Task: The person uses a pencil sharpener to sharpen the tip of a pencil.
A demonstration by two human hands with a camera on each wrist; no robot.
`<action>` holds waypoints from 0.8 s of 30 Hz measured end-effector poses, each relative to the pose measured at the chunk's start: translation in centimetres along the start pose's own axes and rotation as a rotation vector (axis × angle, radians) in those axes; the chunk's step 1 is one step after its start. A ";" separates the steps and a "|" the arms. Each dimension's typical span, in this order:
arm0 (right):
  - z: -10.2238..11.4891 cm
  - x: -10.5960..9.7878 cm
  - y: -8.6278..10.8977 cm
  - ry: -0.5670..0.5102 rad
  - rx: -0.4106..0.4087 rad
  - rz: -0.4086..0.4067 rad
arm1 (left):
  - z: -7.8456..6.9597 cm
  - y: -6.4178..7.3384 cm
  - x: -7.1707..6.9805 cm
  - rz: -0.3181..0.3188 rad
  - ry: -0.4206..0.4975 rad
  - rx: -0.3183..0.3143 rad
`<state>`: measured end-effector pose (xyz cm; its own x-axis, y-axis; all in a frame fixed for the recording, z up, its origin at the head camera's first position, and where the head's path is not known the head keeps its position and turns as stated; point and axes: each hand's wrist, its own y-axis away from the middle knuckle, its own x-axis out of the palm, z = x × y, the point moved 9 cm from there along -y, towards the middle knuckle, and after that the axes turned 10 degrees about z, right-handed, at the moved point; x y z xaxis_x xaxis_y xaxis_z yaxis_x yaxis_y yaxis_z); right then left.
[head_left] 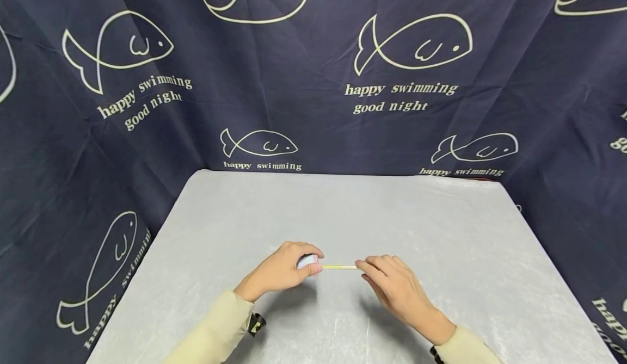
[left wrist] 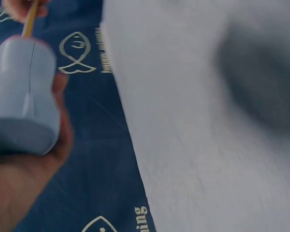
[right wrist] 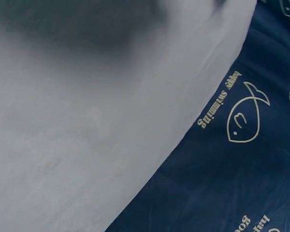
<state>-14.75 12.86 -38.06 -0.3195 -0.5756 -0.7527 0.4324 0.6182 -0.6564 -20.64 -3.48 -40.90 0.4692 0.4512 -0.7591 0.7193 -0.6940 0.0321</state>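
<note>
My left hand grips a light blue pencil sharpener with a pink rim, its fingers and thumb wrapped about the body. A thin yellow pencil runs sideways from the sharpener's pink end to my right hand. The fingertips of that hand pinch the pencil's far end. Both hands are held above the table, with shadows under them. In the left wrist view the pencil meets the sharpener's rim; its tip is hidden. The right wrist view shows only a sliver of skin at its right edge.
A pale grey cloth covers the table. Dark blue curtains printed with fish outlines and lettering hang behind it and along both sides. Dark bands sit at the cuffs of the cream sleeves.
</note>
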 end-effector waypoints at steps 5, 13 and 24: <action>1.1 -1.1 0.1 0.058 -0.132 -0.197 | -0.1 -0.2 0.6 0.082 0.119 0.006; -2.8 3.2 1.2 -0.585 0.518 0.248 | -2.1 1.0 1.7 -0.114 -0.324 0.239; -4.5 6.2 2.2 -0.624 0.706 0.584 | -1.7 1.7 3.0 -0.295 -0.485 0.298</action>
<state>-19.57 13.02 -44.42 0.4853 -0.5867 -0.6482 0.8251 0.5527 0.1175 -17.16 -2.36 -42.01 -0.0619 0.3907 -0.9184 0.5765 -0.7372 -0.3524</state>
